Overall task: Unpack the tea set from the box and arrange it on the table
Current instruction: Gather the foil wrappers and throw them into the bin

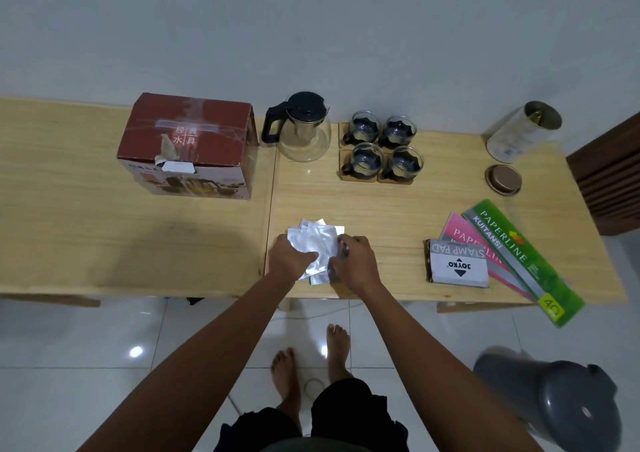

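A pile of shiny foil packets was held near the front of the table. The left hand and right hand were closed on it, fingers pressed on the foil. The packets looked light, thin and slippery, so they were best pinched at the edges.

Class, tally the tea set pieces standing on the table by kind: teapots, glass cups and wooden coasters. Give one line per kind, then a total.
Glass teapot: 1
Glass cups: 4
Wooden coasters: 4, one under each cup
Total: 9
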